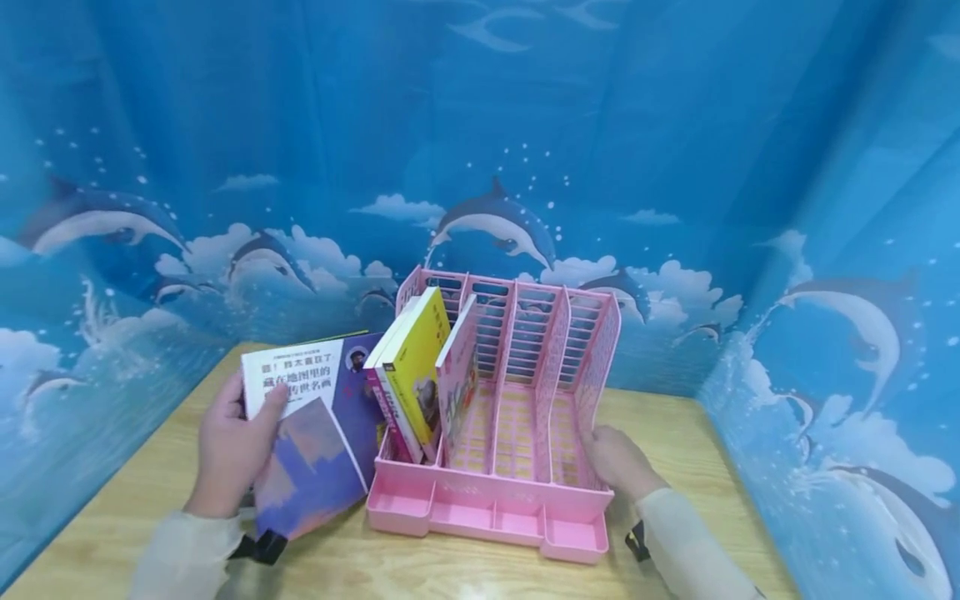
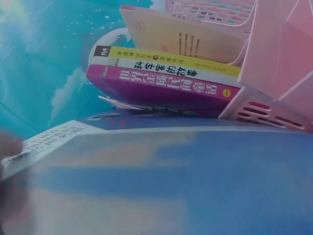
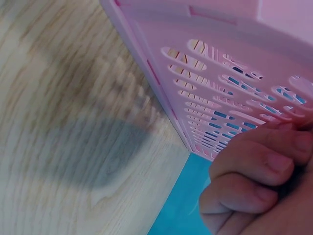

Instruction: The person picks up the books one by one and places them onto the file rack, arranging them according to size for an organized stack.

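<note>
On the left, my left hand [image 1: 234,442] grips a purple-and-white book [image 1: 315,392], thumb across its cover. The book stands tilted beside the rack's left side; its blue-purple cover [image 2: 195,181] fills the lower left wrist view. A pink file rack [image 1: 517,479] stands on the table. My right hand [image 1: 618,458] holds its right side wall near the front, with curled fingers [image 3: 244,166] showing below the slotted panel; the thumb is hidden. In the leftmost slot lean a yellow book [image 1: 416,358] and a magenta-spined book [image 2: 161,85]. A pink-edged book [image 1: 459,375] stands in the neighbouring slot.
Along the rack's front run small pink compartments [image 1: 517,521]. The light wood table [image 1: 420,571] lies beneath everything. A blue curtain with dolphins [image 1: 480,125] encloses the back and both sides.
</note>
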### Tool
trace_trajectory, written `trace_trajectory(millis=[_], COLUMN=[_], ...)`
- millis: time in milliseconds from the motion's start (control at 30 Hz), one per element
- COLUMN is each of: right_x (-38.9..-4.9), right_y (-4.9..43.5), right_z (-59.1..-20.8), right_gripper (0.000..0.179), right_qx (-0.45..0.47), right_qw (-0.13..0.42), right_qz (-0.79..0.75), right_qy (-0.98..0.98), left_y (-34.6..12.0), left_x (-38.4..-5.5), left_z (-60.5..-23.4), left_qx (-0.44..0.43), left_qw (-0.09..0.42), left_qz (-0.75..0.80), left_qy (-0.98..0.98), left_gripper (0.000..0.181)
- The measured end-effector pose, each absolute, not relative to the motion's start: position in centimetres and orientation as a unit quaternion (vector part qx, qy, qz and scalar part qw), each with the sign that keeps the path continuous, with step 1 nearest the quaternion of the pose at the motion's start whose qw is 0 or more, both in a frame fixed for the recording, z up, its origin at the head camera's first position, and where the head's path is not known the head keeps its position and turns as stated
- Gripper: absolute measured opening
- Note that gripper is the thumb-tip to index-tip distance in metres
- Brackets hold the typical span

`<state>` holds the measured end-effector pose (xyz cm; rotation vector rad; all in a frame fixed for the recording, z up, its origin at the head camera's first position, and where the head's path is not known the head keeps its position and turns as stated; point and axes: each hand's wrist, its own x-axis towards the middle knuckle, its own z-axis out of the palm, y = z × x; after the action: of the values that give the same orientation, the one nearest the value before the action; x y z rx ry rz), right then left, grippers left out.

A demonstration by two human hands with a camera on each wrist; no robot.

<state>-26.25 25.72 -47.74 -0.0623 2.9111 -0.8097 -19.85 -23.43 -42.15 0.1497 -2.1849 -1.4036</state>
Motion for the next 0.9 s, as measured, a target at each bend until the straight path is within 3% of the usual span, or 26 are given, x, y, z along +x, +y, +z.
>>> trace_trajectory(millis=[100, 200, 467, 733, 900], right_x=[-26.2, -26.1, -26.1, -25.9, -25.8], right_y=[25.9, 25.9, 25.6, 25.4, 25.4], right_z=[-47.6, -47.5, -47.7, -47.8, -47.5], right_gripper=[0.060, 0.061, 0.064, 0.066, 0.070], right_qx=[-0.021, -0.021, -0.016, -0.004, -0.002], right_qw=[0.059, 0.057, 0.058, 0.056, 0.047], right_qz=[-0.269, -0.271, -0.281, -0.275, -0.247], right_qy=[0.961, 0.961, 0.958, 0.960, 0.968], left_y=[-23.5, -23.9, -24.2, -22.7, -22.6], left_x=[-19.6, -19.3, -19.0, -19.5, -19.8], left_z=[-42.4, -42.5, -42.5, -44.5, -45.1], left_qx=[0.041, 0.048, 0.064, 0.059, 0.065], left_qw=[0.166, 0.117, 0.222, 0.186, 0.215], left_qz=[-0.475, -0.458, -0.447, -0.443, -0.423], left_qy=[-0.863, -0.880, -0.864, -0.875, -0.878], left_gripper=[0.051, 0.058, 0.051, 0.056, 0.049])
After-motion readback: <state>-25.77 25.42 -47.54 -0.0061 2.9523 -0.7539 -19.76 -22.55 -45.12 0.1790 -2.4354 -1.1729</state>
